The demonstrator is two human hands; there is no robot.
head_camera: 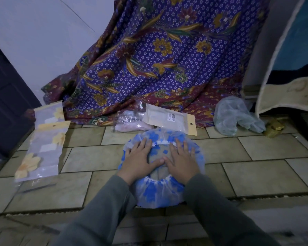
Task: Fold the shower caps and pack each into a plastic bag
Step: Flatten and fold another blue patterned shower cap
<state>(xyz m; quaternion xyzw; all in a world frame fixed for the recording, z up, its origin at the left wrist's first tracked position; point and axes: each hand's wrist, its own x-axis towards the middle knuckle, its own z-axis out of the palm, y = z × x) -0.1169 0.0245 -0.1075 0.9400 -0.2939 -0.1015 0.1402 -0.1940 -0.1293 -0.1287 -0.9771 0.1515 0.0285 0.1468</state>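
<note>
Both hands, left [140,161] and right [180,161], lie flat, palms down, thumbs touching.

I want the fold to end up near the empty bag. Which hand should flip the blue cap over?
Probably the left hand: folding left half of the blue cap rightward ends nearer the empty bag, while the right hand pins its side flat.
</note>
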